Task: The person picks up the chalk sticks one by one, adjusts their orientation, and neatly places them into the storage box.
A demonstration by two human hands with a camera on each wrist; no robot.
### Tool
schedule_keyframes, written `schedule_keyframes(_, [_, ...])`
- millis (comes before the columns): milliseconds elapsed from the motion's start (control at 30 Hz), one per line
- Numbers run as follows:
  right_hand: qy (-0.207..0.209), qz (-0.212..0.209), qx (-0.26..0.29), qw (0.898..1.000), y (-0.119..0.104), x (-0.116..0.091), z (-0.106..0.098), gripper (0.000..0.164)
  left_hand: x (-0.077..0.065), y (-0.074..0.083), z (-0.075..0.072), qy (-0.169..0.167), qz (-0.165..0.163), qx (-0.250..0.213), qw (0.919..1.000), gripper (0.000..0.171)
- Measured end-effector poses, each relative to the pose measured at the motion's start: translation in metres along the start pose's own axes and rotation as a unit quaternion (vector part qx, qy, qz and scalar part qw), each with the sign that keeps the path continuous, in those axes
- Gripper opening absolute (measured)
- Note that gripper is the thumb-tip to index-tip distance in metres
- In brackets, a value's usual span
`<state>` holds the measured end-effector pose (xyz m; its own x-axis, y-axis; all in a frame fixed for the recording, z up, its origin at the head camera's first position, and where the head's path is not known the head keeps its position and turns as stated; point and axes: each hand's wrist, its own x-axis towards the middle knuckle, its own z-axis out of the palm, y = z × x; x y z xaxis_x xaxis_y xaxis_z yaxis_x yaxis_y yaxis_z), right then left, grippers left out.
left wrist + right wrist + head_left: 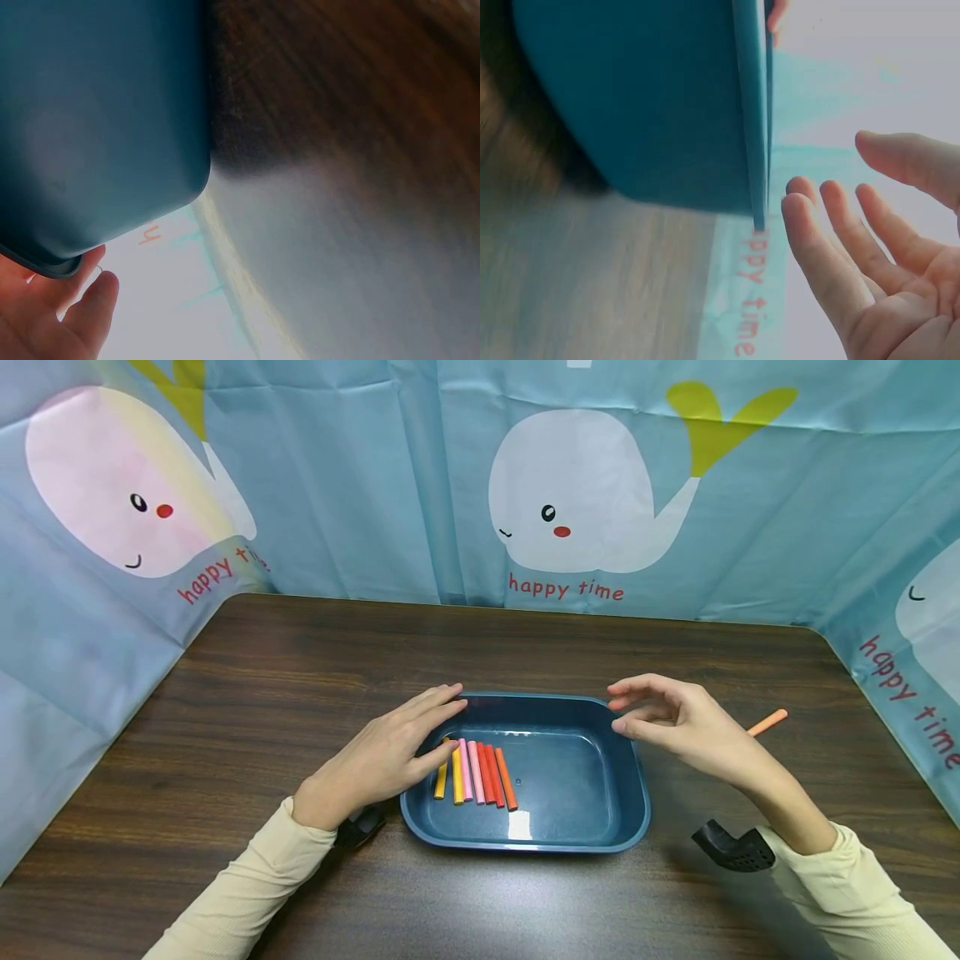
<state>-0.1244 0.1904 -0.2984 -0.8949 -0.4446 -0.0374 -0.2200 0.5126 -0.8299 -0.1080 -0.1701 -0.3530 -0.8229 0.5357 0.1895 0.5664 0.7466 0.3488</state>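
Observation:
A dark blue rectangular tray (525,843) lies on the table. Inside its left half, a row of slim crayon-like sticks (477,772) runs from yellow through pink to red and orange. My left hand (390,752) is at the tray's left end, fingers extended over the rim and thumb above the yellow sticks. In the left wrist view its fingers (71,300) show right at the rim. My right hand (675,722) hovers by the right rim, fingers loosely bent and spread from the thumb, holding nothing. The right wrist view shows this hand (885,270) apart from the tray wall.
A single orange stick (768,722) lies on the wooden table (300,652) beyond my right wrist, partly hidden by it. A blue curtain (360,485) printed with whales hangs around the table's back and sides. Black wrist devices (735,847) sit under both wrists.

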Motion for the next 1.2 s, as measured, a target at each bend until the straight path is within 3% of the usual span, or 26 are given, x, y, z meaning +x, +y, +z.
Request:
schedule_keyframes(533, [0.032,0.038,-0.024,0.998,0.030,-0.019,-0.029,0.042,0.000,0.000,0.001,-0.003,-0.008,-0.003,1.0000,0.057])
schedule_keyframes(1200, [0.056,0.060,-0.119,0.989,0.069,-0.040,-0.071,0.045,0.001,0.001,0.000,0.000,-0.014,-0.010,0.9998,0.056])
